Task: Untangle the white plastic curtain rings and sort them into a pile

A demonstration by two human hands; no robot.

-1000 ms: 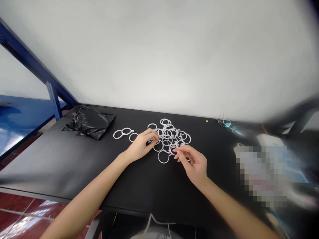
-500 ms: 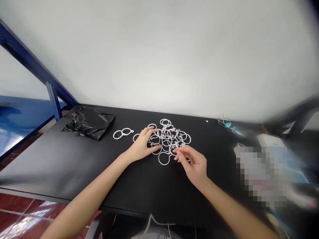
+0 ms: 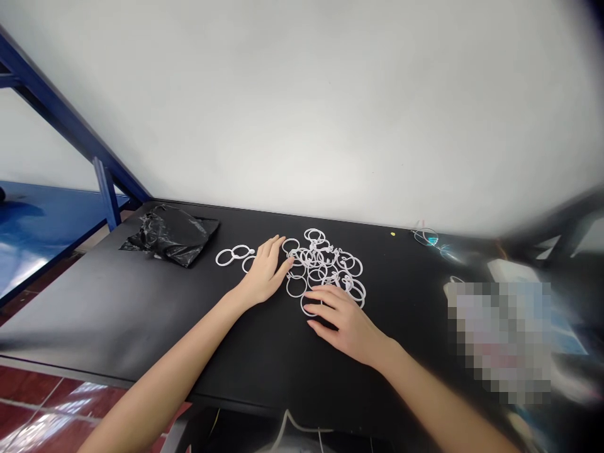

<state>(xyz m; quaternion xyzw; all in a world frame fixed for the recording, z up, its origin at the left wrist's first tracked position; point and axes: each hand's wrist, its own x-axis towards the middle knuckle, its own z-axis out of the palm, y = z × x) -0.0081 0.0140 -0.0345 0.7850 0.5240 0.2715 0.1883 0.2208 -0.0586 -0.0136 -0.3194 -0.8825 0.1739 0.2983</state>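
Several white curtain rings (image 3: 316, 272) with small eyelets lie in a loose, overlapping pile on the black table. My left hand (image 3: 262, 272) rests palm down at the pile's left side, fingers stretched out and thumb against the nearest rings. A ring (image 3: 247, 264) partly shows from behind it. Over the near edge of the pile, my right hand (image 3: 348, 319) is spread, its fingertips above a ring (image 3: 304, 309) that they partly cover. Further left, two rings (image 3: 224, 258) lie touching each other, apart from the pile.
A crumpled black plastic bag (image 3: 174, 234) lies at the table's back left. Eyeglasses (image 3: 426, 237) sit near the wall at the back right, with a yellow speck (image 3: 392, 234) beside them. A blurred-out package (image 3: 500, 340) occupies the right side. A blue metal frame (image 3: 106, 192) stands left.
My right hand has gone from a pinch at the pile to spread fingers, shifting slightly left and nearer. My left hand has drawn a little left, its fingers closer together.
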